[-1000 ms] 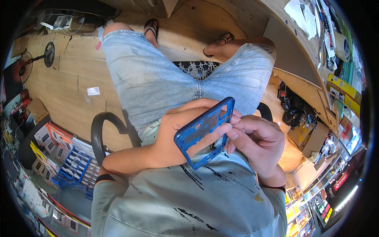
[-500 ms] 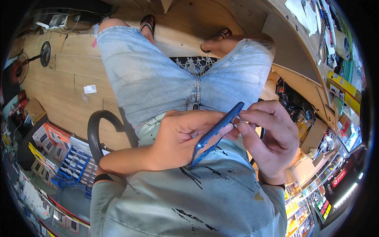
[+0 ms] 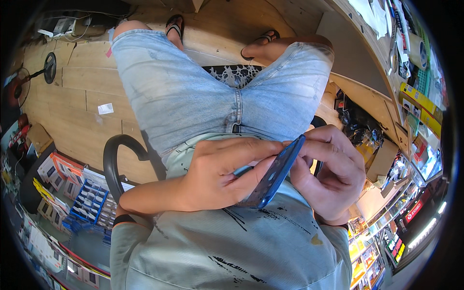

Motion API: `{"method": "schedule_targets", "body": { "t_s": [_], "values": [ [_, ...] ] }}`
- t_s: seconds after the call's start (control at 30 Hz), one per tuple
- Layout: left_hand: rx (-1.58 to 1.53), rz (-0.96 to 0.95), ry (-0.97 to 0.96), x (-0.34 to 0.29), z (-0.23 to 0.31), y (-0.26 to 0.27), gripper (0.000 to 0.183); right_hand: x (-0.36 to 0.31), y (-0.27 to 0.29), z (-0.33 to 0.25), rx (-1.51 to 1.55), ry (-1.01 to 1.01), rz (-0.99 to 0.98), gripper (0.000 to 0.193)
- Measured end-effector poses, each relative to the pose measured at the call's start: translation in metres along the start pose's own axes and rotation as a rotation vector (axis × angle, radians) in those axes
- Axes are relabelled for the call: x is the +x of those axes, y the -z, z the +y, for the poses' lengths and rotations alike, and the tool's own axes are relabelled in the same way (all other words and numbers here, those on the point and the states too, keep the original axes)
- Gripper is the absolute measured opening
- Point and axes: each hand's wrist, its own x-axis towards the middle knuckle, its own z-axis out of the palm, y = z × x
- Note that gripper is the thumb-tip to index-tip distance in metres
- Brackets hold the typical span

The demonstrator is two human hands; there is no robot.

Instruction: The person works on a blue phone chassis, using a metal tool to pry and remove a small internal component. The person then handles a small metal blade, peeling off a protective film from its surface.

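Observation:
A blue smartphone (image 3: 278, 176) is tilted on its edge above my lap, its dark glossy face turned toward the left. My left hand (image 3: 220, 169) grips it, the fingers at its upper part and the thumb lying along the dark face. On the phone's other side, my right hand (image 3: 331, 169) is closed, its fingertips pinched together close against the upper end. What those fingertips hold, if anything, is hidden behind the phone's edge and the fingers.
A black chair armrest (image 3: 113, 154) curves up at my left. Past it stands a display with a blue compartment tray (image 3: 89, 200) of small items. A wooden bench (image 3: 382, 63) with tools runs along the right. A white paper scrap (image 3: 105, 108) lies on the floor.
The phone has turned so more of its dark face shows, and it has shifted slightly right. My right fingertips moved in against it; a thin metallic bit between them earlier is now hidden.

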Motion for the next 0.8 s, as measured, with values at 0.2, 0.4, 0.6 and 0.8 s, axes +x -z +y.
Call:
{"method": "schedule_targets", "body": {
  "t_s": [0.2,0.4,0.6,0.8],
  "values": [
    [-0.046,-0.113,-0.055,0.003,-0.003,0.011,0.031,0.0,-0.001,0.001,-0.004,0.011,0.02,0.021],
    [-0.32,-0.106,0.003,0.0,-0.006,0.016,0.063,-0.001,-0.006,0.003,0.0,0.027,0.036,0.021],
    [-0.228,-0.072,-0.042,-0.001,0.003,0.018,0.087,0.002,-0.004,0.005,0.009,0.061,0.019,0.02],
    [-0.091,-0.07,-0.008,0.003,0.021,0.022,0.057,0.003,-0.007,0.007,-0.023,0.086,0.03,0.02]
  ]
}}
